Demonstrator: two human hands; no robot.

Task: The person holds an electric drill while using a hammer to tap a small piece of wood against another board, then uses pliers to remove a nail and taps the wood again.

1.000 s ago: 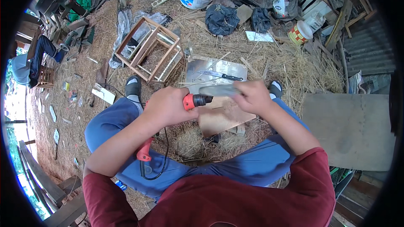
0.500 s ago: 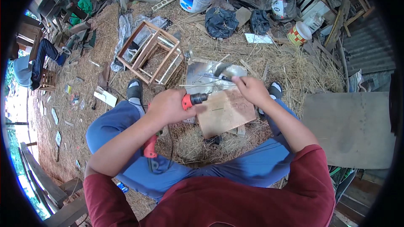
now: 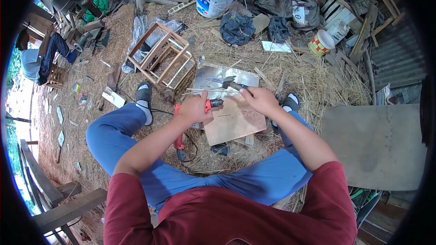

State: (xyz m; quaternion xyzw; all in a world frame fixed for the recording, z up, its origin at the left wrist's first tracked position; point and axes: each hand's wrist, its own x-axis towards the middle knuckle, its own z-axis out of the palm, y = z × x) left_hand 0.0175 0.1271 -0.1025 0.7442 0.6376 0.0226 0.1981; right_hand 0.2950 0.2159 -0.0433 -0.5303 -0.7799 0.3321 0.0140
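While the person sits with knees spread, both hands are found occupied. I note the left grip [image 3: 193, 110] closed firmly around the front of the red drill [image 3: 179, 141], with the thumb uppermost. The drill's black chuck [image 3: 217, 103] projects to the right of that grip, and its handle hangs below, a dark cord [image 3: 198, 153] looping close to it. Whether a bit is fitted I cannot tell.

The right grip [image 3: 260, 100] is wrapped about the end of a wooden handle, which I take to be a hammer's [image 3: 237, 85]. Its dark head lies ahead of that grip and to the left, over the metal sheet [image 3: 210, 69]; contact between the two cannot be confirmed. Just left of the head a pale blade [image 3: 214, 80] shows, partly hidden.

Between the two grips, and nearer the person's body, lies a tan board [image 3: 234, 124], flat but turned at an angle, overlapping the near part of the sheet. A short dark line is marked on its face.

Beyond the left grip, and a little to its left, an open wooden frame [image 3: 157, 52] rests on the littered ground. Far ahead of both grips stand a white bucket [image 3: 211, 1] and a black bag [image 3: 237, 28]. Well to the right of the right grip I record a broad grey board [image 3: 372, 147]; far to the left of the left grip, a second person [image 3: 31, 63] is seated.
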